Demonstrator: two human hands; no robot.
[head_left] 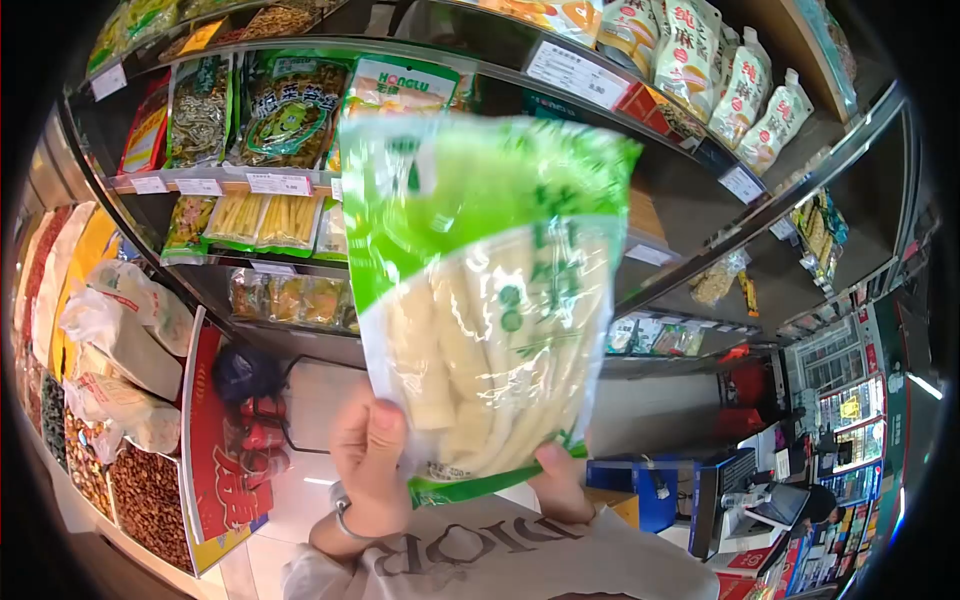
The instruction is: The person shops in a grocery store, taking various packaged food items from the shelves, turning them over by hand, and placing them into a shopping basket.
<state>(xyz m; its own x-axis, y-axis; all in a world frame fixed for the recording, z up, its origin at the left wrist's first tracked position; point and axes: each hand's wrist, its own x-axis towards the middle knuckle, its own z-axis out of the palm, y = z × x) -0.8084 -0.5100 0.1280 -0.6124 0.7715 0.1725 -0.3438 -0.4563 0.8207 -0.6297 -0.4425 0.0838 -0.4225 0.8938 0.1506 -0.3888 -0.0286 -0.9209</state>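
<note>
A clear plastic bag of bamboo shoots (480, 330) with a green top and dark green lettering is held upright in front of me. Long pale pieces show through its window, and glare streaks the surface. My left hand (372, 455), a bracelet at its wrist, grips the lower left edge with the thumb on the front. At the lower right corner, my right hand (560, 482) pinches the bag, its thumb also in front. The other fingers of both hands are largely hidden behind it.
Shelves behind carry packets of dried vegetables (290, 110) and white spouted pouches (685, 55). Bins of dried goods (150, 500) with white plastic bags (125, 330) stand on the left. To the lower right is a counter with a laptop (780, 503).
</note>
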